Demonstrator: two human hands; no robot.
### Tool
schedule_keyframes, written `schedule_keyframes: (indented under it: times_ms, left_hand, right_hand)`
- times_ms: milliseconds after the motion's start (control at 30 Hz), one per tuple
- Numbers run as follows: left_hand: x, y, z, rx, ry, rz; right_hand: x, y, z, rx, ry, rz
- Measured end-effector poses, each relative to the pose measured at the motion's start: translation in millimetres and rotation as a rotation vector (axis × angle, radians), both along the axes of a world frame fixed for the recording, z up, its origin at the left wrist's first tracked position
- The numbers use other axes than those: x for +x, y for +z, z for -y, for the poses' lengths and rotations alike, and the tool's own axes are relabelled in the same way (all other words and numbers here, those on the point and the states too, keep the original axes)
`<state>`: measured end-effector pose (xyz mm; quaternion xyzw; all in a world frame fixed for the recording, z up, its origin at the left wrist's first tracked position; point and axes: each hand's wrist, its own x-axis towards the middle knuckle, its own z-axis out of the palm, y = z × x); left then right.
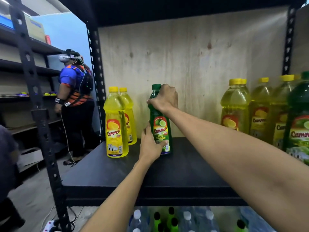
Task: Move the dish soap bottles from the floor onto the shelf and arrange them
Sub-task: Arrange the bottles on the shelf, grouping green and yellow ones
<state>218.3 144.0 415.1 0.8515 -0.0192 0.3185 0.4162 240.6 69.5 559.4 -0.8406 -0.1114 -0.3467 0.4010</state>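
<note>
A green lime dish soap bottle (pixel 160 124) stands upright on the black shelf board (pixel 133 174), left of its middle. My right hand (pixel 164 97) grips the bottle's neck just below the green cap. My left hand (pixel 150 144) holds its lower body, thumb across the label. To the left, two yellow lemon bottles (pixel 116 124) stand one behind the other. On the right side of the shelf stand several larger yellow bottles (pixel 235 106) and a big green one (pixel 299 121).
A plywood panel (pixel 192 61) backs the shelf, and black perforated uprights (pixel 97 72) frame it. Water and green-capped bottles (pixel 167 220) fill the level below. A person in a blue and orange shirt (pixel 75 91) stands at another rack to the left.
</note>
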Motion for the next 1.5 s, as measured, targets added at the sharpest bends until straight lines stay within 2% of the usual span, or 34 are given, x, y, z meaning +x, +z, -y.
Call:
schedule_keyframes:
  times_ms: [300, 500, 600, 667, 733, 833, 933, 1000, 1200, 1333, 1500]
  left_hand:
    - [6.3, -9.4, -5.4, 0.019, 0.011, 0.054]
    - [-6.9, -5.9, 3.1, -0.008, 0.056, 0.014]
    - [-34.3, -6.2, 27.3, 0.029, 0.139, 0.115]
    - [-58.9, -6.0, 57.6, 0.075, 0.065, 0.247]
    - [-76.7, -2.4, 95.3, 0.060, -0.139, 0.287]
    - [-83.0, 4.5, 162.7, -0.031, -0.420, 0.225]
    - [-73.2, 4.9, 232.9, -0.063, -0.514, 0.075]
    - [-64.4, 0.4, 275.2, -0.068, -0.525, -0.030]
    - [-50.8, -10.2, 354.2, -0.084, -0.423, -0.176]
    - [-43.3, -14.3, 371.0, -0.128, -0.362, -0.217]
    - [-48.6, -14.2, 371.7, -0.122, -0.318, -0.209]
  right_hand:
    - [1.1, -8.7, 11.2, 0.014, 0.007, 0.020]
    - [-10.6, -9.9, 16.2, -0.012, 0.070, -0.051]
    - [-34.7, -6.6, 51.3, -0.044, 0.109, -0.074]
    - [-55.0, -6.8, 95.4, -0.046, 0.051, -0.011]
    - [-75.0, -11.6, 148.9, -0.035, -0.047, 0.036]
    - [-94.7, -19.7, 230.1, -0.052, -0.277, 0.092]
    - [-103.6, -22.0, 294.7, -0.055, -0.508, 0.063]
    - [-107.3, -23.0, 326.4, -0.021, -0.579, 0.033]
    - [-97.1, -29.2, 364.0, -0.014, -0.413, -0.028]
    - [-86.7, -33.0, 367.0, -0.006, -0.372, -0.049]
    - [-97.1, -35.9, 371.6, 0.035, -0.332, 0.020]
